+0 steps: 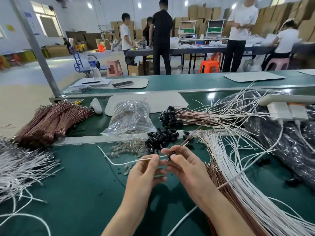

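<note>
- A loose heap of white wires lies at the near left on the green table.
- A brown bundle lies farther back.
- A clear bag lies far of centre, with black caps piled just right of it.
- The left hand pinches a single white wire between thumb and forefinger, above the table's middle; the other fingers are loosely curled.
- The right hand, fingers curled, pinches a black cap at that wire's end.
- A fan of white cables spreads on the right.
</note>
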The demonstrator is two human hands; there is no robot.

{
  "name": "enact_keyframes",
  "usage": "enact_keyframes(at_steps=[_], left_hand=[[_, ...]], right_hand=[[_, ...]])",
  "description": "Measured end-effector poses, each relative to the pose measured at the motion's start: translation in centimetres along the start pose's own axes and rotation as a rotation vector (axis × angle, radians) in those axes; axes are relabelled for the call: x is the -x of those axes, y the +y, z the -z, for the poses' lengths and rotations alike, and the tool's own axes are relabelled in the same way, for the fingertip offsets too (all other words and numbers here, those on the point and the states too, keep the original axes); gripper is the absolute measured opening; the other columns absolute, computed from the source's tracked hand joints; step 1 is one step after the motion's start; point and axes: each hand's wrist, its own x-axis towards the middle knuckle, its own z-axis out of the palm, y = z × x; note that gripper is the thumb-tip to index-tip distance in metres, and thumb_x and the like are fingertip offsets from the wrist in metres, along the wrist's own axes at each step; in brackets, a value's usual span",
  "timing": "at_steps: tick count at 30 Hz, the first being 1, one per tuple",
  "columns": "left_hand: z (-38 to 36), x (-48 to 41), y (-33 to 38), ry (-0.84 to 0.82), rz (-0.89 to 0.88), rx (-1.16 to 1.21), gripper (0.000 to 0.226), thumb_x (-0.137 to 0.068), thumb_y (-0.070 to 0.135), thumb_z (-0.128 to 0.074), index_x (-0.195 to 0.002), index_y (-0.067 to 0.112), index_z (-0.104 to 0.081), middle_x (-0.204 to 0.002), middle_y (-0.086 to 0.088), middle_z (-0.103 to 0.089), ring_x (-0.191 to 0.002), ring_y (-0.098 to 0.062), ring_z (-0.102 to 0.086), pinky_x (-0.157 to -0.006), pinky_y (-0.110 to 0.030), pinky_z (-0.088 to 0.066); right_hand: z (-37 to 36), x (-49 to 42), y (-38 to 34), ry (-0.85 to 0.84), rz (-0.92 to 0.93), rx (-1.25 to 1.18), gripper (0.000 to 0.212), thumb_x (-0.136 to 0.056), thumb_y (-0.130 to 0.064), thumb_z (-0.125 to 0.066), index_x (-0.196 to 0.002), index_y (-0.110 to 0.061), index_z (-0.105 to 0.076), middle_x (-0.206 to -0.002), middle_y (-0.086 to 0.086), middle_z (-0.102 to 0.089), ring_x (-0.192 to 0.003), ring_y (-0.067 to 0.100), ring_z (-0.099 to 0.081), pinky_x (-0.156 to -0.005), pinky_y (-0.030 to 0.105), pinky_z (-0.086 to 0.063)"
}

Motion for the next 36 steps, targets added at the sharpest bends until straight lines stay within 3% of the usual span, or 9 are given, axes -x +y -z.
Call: enact_keyframes(at_steps=[8, 14, 27, 31, 36], left_hand=[[1.5, -0.9, 0.0, 0.209, -0.143, -0.047, 0.02, -0.105, 0.022, -0.051, -0.097, 0.01, -0.064, -0.082, 0.004, -0.072, -0.066, -0.009, -0.066, -0.055, -0.022, -0.054], [1.6, -1.3, -0.6, 0.192, -0.216, -0.16, 0.016, -0.108, 0.017, -0.042, -0.102, 0.012, -0.056, -0.075, 0.008, -0.068, -0.061, -0.01, -0.061, -0.052, -0.022, -0.052], [1.6, -1.0, -0.7, 0.154, -0.29, -0.301, 0.019, -0.109, 0.017, -0.038, -0.099, 0.014, -0.053, -0.075, 0.009, -0.067, -0.059, -0.009, -0.059, -0.053, -0.022, -0.051], [1.5, -1.0, -0.8, 0.15, -0.294, -0.322, 0.019, -0.109, 0.017, -0.038, -0.098, 0.015, -0.054, -0.075, 0.009, -0.067, -0.06, -0.009, -0.059, -0.054, -0.022, -0.051], [1.6, -0.9, -0.8, 0.151, -0.288, -0.336, 0.02, -0.109, 0.017, -0.037, -0.098, 0.015, -0.054, -0.076, 0.008, -0.068, -0.059, -0.009, -0.059, -0.055, -0.021, -0.051]], right_hand=[[1.2, -0.2, -2.0, 0.195, -0.041, -0.277, 0.019, -0.097, 0.002, -0.054, -0.1, -0.012, -0.065, -0.09, 0.01, -0.073, -0.075, 0.02, -0.072, -0.069, 0.026, -0.061], [1.6, -0.2, -2.4, 0.247, -0.067, -0.414, 0.016, -0.097, 0.002, -0.055, -0.106, -0.006, -0.066, -0.088, 0.013, -0.073, -0.077, 0.021, -0.073, -0.073, 0.027, -0.062], [1.8, -0.2, -2.3, 0.221, -0.081, -0.406, 0.025, -0.098, 0.003, -0.052, -0.111, -0.005, -0.071, -0.093, 0.014, -0.073, -0.08, 0.019, -0.074, -0.071, 0.027, -0.061], [1.8, -0.3, -2.2, 0.232, -0.059, -0.421, 0.018, -0.097, -0.004, -0.058, -0.11, -0.002, -0.07, -0.09, 0.014, -0.072, -0.079, 0.017, -0.073, -0.072, 0.026, -0.061], [1.8, -0.3, -2.0, 0.225, -0.045, -0.335, 0.028, -0.084, -0.006, -0.067, -0.112, -0.004, -0.071, -0.09, 0.011, -0.072, -0.078, 0.017, -0.072, -0.073, 0.026, -0.061]])
